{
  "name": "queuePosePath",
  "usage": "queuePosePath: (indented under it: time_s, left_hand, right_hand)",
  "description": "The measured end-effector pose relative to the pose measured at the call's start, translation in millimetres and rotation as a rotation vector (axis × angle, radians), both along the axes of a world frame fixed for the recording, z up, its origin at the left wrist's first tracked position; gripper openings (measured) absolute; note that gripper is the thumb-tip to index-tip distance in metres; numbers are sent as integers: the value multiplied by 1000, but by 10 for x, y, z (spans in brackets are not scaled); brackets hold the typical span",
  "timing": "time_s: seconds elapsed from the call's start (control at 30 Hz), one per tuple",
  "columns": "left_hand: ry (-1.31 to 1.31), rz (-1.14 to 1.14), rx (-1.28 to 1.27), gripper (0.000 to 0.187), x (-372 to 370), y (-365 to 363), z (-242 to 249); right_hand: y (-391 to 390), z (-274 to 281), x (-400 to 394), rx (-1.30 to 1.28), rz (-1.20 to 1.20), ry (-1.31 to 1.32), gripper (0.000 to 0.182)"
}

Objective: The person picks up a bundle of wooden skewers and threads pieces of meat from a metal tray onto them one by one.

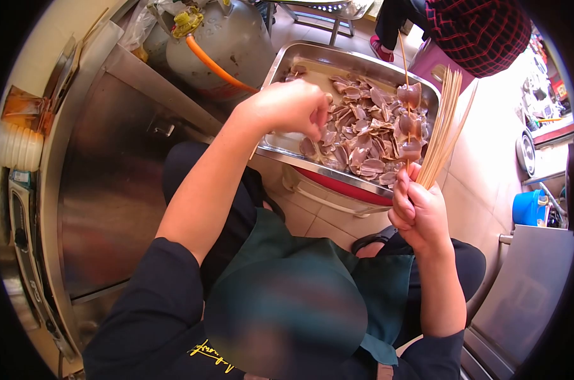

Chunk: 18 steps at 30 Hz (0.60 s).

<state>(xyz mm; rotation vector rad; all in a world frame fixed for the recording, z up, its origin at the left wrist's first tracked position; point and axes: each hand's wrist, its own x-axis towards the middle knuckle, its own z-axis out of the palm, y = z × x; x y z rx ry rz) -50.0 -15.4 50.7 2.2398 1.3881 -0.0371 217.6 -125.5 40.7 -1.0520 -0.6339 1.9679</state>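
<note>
My left hand [288, 106] is over the left part of a metal tray [347, 52], its fingers curled inward in a pinch. Whatever those fingertips hold, if anything, is hidden. In the tray lies a heap of thin brownish-purple meat slices [363, 130] with some liquid. My right hand [420, 206], at the tray's right front corner, is closed around a fanned bundle of bamboo skewers [444, 123]. From the same hand a separate skewer [403, 54] points up, with several meat pieces [409, 96] threaded along it, above the tray's right side.
A grey gas cylinder [217, 47] with an orange hose [211, 60] stands behind the tray at left. A metal cabinet [129, 183] is on my left. Another person in a checked garment [483, 31] sits at the back right. A blue bucket [530, 208] stands far right.
</note>
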Motion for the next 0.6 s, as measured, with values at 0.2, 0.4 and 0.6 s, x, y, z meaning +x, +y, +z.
queuePosePath:
  time_s: [0.2,0.4,0.6]
  left_hand:
    - [170,-102,-103,18,13,-94,25]
    - [-61,-11,-47,19,-74,-24,104]
    - [138,-29,-53,27,89,-121,40]
  right_hand:
    - [-5,-3,-1,1,6,2,12]
    - [0,-6,-6,5,21,-6,13]
    - [-10,3,-5,-9,0,-16,12]
